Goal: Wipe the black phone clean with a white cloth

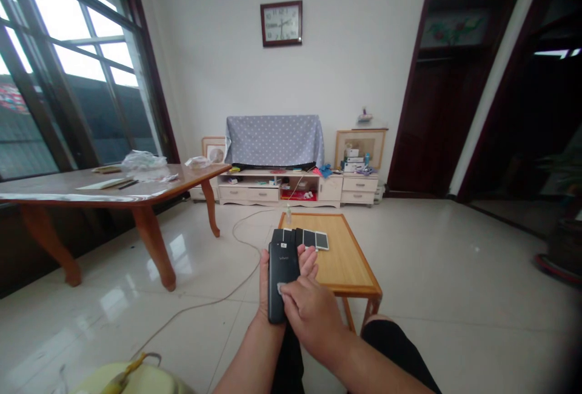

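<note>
My left hand (264, 285) is wrapped round a black smartphone (284, 267) from beneath. The phone's back faces me, with "vivo" printed across it and a small white label near the camera end. My right hand (313, 312) is closed, its fingertips against the lower back of the phone. At those fingertips is a small whitish piece (280, 288); whether it is pinched or stuck to the phone I cannot tell. Just beyond lie several other phones (309, 239) in a row on a low wooden table (348, 260), some dark and one white-edged at the right end.
A small clear bottle (288, 214) stands at the low table's far end. A larger brown table (150, 194) with plastic bags is at left. A cable (209, 302) runs across the tiled floor. Against the far wall is a white cabinet (250, 193); a yellowish seat (145, 379) is at lower left.
</note>
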{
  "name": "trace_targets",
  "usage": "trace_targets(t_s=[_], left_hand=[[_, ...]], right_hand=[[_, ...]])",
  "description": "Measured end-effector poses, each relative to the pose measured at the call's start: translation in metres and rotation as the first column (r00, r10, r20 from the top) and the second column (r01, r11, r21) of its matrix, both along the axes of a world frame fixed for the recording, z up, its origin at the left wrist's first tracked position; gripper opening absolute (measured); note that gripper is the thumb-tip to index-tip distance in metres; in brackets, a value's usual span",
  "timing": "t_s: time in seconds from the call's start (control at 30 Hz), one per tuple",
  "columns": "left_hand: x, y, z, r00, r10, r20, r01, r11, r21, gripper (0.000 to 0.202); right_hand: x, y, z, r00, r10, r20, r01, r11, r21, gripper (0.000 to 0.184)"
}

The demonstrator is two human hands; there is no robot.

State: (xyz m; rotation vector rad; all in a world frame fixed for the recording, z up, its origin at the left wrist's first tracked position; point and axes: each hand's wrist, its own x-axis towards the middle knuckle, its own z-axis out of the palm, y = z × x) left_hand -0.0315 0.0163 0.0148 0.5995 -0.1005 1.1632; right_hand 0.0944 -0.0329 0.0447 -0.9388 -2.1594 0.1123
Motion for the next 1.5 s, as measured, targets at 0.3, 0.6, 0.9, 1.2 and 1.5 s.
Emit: trace_targets(t_s=[0.3,0.6,0.9,1.2,1.5], left_hand=[[-0.005,-0.001,0.007,0.999,0.014,0.038,-0.015,0.999,0.042,0.096],[0.012,-0.002,0.014,0.999,0.019,0.047,-0.021,0.999,0.028,0.092],[0.016,-0.006,0.014,1.000,0.015,0.028,-0.016,0.999,0.044,0.087],[0.021,-0.006,0.012,1.000,-0.013,-0.006,0.013,0.998,0.065,0.094],[0.023,-0.008,0.003,0.995,0.081,0.049,-0.081,0.997,-0.019,0.067]], right_hand=[[0.005,-0.007,0.002,1.000,0.003,0.016,-0.004,0.999,0.039,0.018],[0.014,0.022,0.020,0.993,-0.097,-0.068,0.102,0.992,0.075,0.021],[0.015,0.022,0.019,0.987,-0.147,-0.060,0.151,0.985,0.083,0.020],[0.014,0.031,0.012,0.982,-0.174,-0.069,0.181,0.979,0.095,0.020],[0.023,0.049,0.038,0.943,-0.326,-0.067,0.329,0.944,0.037,0.015]])
